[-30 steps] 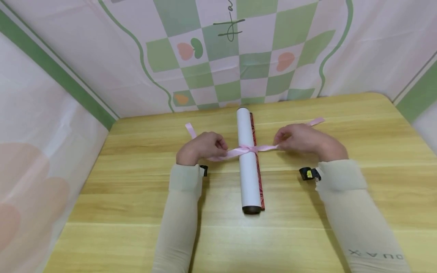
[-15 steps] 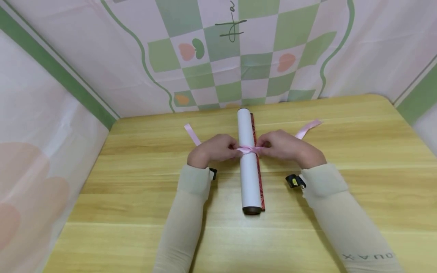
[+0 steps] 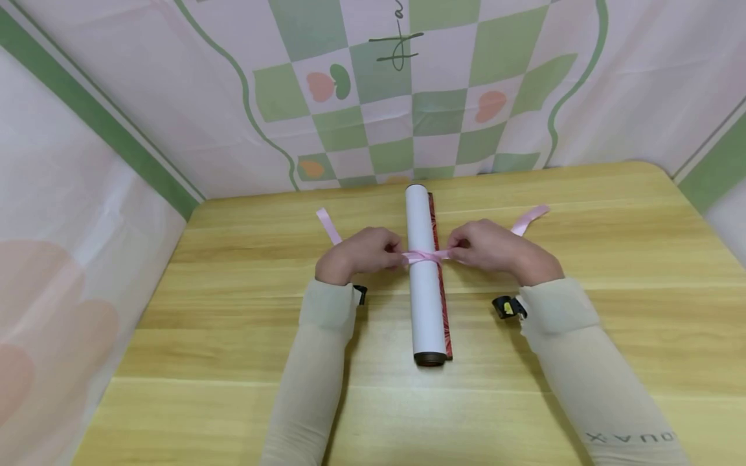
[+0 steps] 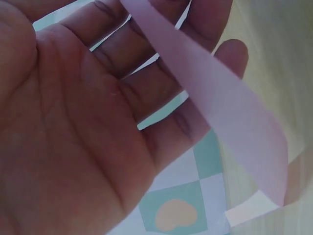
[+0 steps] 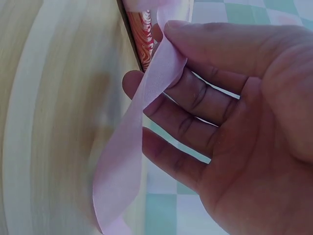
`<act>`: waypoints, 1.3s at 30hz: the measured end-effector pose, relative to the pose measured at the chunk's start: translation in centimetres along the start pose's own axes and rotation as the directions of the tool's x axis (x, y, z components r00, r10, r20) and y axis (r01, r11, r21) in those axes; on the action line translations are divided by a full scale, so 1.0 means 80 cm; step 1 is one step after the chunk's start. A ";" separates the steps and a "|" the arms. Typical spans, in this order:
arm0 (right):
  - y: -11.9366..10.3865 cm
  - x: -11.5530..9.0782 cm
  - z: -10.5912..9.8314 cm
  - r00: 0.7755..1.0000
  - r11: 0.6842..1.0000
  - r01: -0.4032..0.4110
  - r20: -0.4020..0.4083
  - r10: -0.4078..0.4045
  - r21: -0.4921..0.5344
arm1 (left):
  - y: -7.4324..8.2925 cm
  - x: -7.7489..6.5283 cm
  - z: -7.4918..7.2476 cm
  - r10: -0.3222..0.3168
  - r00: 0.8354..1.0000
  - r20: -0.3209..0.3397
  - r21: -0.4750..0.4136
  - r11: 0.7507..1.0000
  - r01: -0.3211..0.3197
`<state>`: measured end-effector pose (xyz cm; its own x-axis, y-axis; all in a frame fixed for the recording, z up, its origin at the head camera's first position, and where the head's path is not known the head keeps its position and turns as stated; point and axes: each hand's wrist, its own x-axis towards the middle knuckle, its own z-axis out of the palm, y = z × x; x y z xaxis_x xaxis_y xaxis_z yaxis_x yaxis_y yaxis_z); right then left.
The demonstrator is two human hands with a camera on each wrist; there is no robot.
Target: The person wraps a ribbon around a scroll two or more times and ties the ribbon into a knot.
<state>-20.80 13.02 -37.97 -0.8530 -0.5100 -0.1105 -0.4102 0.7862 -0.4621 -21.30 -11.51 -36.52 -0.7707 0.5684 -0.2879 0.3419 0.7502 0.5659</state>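
Observation:
A white rolled scroll (image 3: 427, 304) with dark ends lies lengthwise on the table, a red patterned strip (image 3: 443, 314) along its right side. Around its middle runs a pink ribbon (image 3: 424, 257), crossed over on top. My left hand (image 3: 364, 251) pinches the ribbon just left of the scroll; in the left wrist view the ribbon (image 4: 220, 103) trails across the fingers. On the other side my right hand (image 3: 489, 246) pinches the other length close to the roll. The right wrist view shows this ribbon (image 5: 124, 152) between thumb and fingers, its tail hanging down past the palm.
The wooden table (image 3: 221, 336) reaches back to a checked green and white cloth (image 3: 387, 123). One loose ribbon tail (image 3: 329, 226) lies beyond the left hand, another tail (image 3: 529, 220) beyond the right. A black wrist camera (image 3: 508, 307) sits below the right hand.
Both hands have slid inward along the ribbon from farther out to beside the scroll, then slightly apart again. The crossed ribbon lies closer against the roll.

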 end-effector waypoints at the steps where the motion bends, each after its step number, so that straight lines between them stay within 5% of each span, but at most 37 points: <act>1: 0.001 0.000 0.000 1.000 1.000 -0.003 0.000 0.003 -0.004 | 0.000 0.000 0.000 -0.002 1.000 0.003 -0.002 1.000 0.002; 20: 0.012 -0.011 -0.014 0.997 0.996 -0.074 0.036 0.073 0.038 | -0.002 -0.003 -0.003 -0.007 0.999 0.043 0.000 1.000 0.007; 39: 0.012 -0.014 -0.017 0.995 0.988 -0.066 0.084 0.055 0.141 | -0.004 -0.013 -0.012 -0.007 0.999 0.049 0.010 1.000 0.006</act>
<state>-20.66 14.83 -37.06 -0.8440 -0.4938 -0.2095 -0.3034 0.7615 -0.5729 -21.14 -12.69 -35.68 -0.7458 0.5793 -0.3289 0.3426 0.7570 0.5564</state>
